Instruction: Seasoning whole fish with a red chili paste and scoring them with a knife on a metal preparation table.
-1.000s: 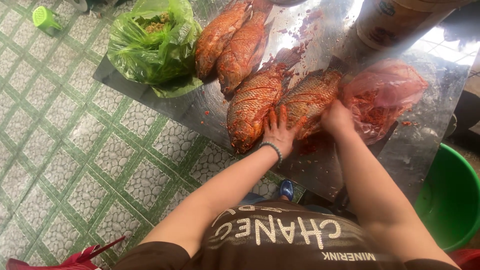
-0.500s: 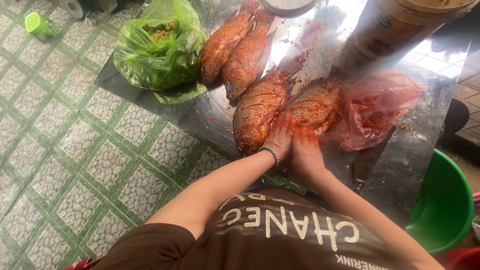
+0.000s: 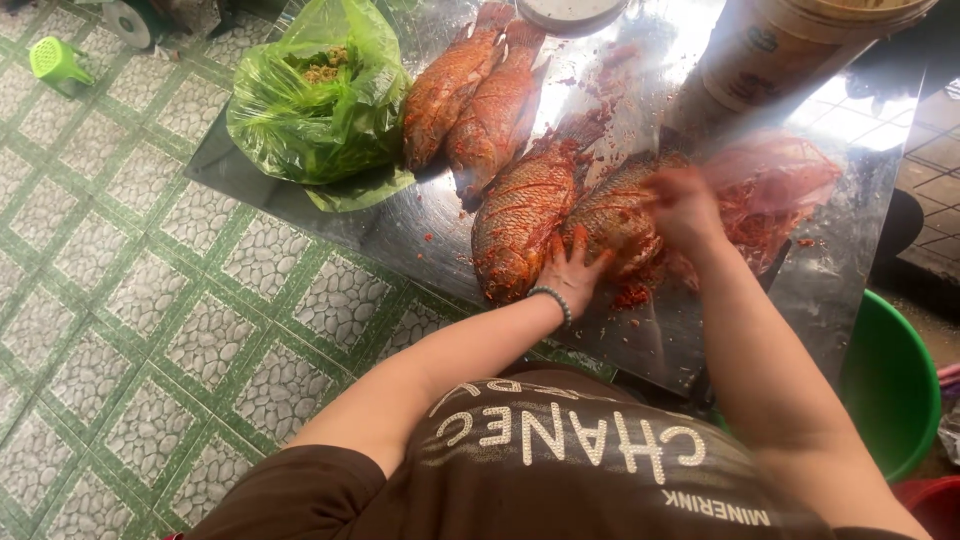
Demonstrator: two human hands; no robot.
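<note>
The left hand (image 3: 568,268) lies flat, fingers spread, on the near end of a red-coated fish (image 3: 618,212) on the steel table (image 3: 400,235). The right hand (image 3: 682,205) is blurred on the fish; its grip I cannot tell.

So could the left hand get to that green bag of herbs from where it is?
Probably yes. The left hand rests by the nearest fish, and only bare metal table lies between it and the green bag.

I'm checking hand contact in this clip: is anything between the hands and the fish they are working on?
Nothing visible. The left hand lies directly on the near fish, and the blurred right hand is on its top side, both bare and smeared with red paste.
</note>
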